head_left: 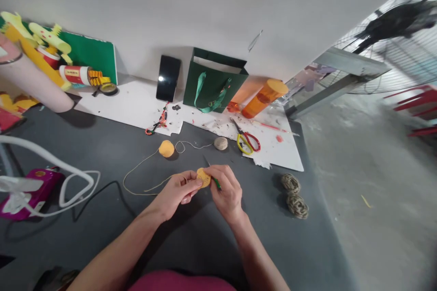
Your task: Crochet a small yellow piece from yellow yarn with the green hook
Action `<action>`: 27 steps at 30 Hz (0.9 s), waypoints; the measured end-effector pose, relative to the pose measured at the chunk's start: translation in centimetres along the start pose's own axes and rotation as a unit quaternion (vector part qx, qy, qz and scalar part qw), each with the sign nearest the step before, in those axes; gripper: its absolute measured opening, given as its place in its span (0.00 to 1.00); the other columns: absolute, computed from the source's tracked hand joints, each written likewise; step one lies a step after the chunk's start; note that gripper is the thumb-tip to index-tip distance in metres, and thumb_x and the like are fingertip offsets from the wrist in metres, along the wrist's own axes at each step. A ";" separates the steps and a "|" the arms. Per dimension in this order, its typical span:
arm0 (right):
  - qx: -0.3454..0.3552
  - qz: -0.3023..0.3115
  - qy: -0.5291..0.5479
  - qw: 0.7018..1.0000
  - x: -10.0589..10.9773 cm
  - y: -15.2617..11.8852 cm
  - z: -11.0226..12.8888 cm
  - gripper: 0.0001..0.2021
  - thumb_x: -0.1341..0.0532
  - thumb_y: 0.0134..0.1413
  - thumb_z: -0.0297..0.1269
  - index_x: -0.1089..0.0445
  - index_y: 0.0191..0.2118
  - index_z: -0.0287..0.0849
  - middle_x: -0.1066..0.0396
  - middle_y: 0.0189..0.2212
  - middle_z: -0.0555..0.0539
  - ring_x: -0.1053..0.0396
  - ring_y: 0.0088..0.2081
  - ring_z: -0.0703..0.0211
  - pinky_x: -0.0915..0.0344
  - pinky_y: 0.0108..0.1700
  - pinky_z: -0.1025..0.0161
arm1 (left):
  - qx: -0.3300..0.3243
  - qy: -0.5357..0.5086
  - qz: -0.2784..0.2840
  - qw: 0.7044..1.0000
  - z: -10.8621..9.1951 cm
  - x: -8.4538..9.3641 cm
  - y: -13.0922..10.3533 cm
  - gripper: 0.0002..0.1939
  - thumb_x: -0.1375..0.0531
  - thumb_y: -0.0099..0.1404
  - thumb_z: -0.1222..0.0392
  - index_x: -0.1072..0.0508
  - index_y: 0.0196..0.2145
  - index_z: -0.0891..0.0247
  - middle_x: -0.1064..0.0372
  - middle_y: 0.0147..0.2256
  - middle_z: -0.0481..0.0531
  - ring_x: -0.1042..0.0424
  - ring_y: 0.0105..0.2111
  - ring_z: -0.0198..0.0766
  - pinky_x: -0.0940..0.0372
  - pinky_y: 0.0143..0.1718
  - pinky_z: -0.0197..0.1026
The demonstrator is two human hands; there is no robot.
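Over the grey surface (112, 218), both hands' grips (left (179, 189), right (227, 189)) pinch a yellow disc (204, 178) (the right also holding a green-handled tool (216, 182)).

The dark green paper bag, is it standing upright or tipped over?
Upright: the dark green paper bag has its opening at the top, and its green ribbon handles hang down in front.

the gift bag (215, 82) is dark green, ribbons lighter.
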State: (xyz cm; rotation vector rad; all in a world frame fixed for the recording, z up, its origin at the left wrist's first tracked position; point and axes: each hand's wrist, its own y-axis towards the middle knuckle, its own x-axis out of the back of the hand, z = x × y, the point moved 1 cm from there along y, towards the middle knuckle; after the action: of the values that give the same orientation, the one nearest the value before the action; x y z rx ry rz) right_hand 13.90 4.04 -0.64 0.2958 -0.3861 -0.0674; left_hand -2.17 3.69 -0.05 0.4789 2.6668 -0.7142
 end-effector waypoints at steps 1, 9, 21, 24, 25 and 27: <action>-0.040 -0.013 0.020 0.999 0.2 0.0 -0.2 0.07 0.37 0.55 0.33 0.21 0.35 0.50 0.22 0.33 0.45 0.27 0.36 0.51 0.29 0.43 0.53 | -0.006 0.010 -0.011 1.000 0.0 0.0 0.0 0.26 0.32 0.52 0.36 0.34 0.26 0.62 0.46 0.19 0.39 0.55 0.16 0.25 0.60 0.20 0.35; -0.239 -0.032 0.192 0.951 0.5 -0.7 -1.0 0.17 0.31 0.49 0.53 0.28 0.30 0.43 0.28 0.21 0.50 0.34 0.22 0.61 0.38 0.23 0.65 | -0.084 0.097 -0.175 0.976 0.5 0.1 0.4 0.15 0.31 0.54 0.48 0.25 0.29 0.63 0.36 0.23 0.43 0.44 0.23 0.31 0.50 0.25 0.35; -0.314 -0.064 0.324 0.890 -2.7 -1.9 -0.5 0.23 0.26 0.39 0.54 0.32 0.30 0.43 0.33 0.21 0.55 0.40 0.20 0.67 0.43 0.23 0.68 | -0.080 0.050 -0.196 0.976 2.0 -1.3 0.8 0.22 0.31 0.53 0.41 0.24 0.32 0.64 0.33 0.23 0.45 0.47 0.19 0.28 0.52 0.20 0.35; -0.314 -0.072 0.313 0.894 -2.7 -2.1 -0.9 0.22 0.25 0.39 0.54 0.31 0.29 0.43 0.32 0.20 0.55 0.39 0.20 0.67 0.43 0.23 0.67 | -0.075 0.053 -0.185 0.978 1.9 -1.3 0.7 0.24 0.31 0.52 0.40 0.22 0.33 0.66 0.33 0.23 0.46 0.46 0.18 0.27 0.51 0.19 0.34; -0.313 -0.075 0.307 0.896 -2.7 -2.1 -1.0 0.22 0.25 0.39 0.54 0.31 0.28 0.43 0.32 0.20 0.54 0.39 0.20 0.67 0.42 0.23 0.67 | -0.075 0.056 -0.182 0.979 1.9 -1.3 0.7 0.24 0.31 0.53 0.40 0.22 0.33 0.66 0.33 0.22 0.46 0.46 0.18 0.27 0.51 0.19 0.34; -0.308 -0.080 0.296 0.901 -2.7 -2.3 -1.2 0.21 0.25 0.40 0.53 0.31 0.27 0.43 0.31 0.21 0.54 0.39 0.21 0.67 0.42 0.25 0.67 | -0.075 0.063 -0.181 0.978 2.0 -1.2 0.8 0.25 0.32 0.53 0.39 0.21 0.33 0.67 0.32 0.23 0.47 0.45 0.18 0.27 0.50 0.20 0.34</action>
State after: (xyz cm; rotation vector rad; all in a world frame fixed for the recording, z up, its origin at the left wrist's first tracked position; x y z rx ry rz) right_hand 11.84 2.50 -3.32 -0.2855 0.2769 -0.2475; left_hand -0.31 3.01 -1.53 -0.0065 2.9373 -0.5857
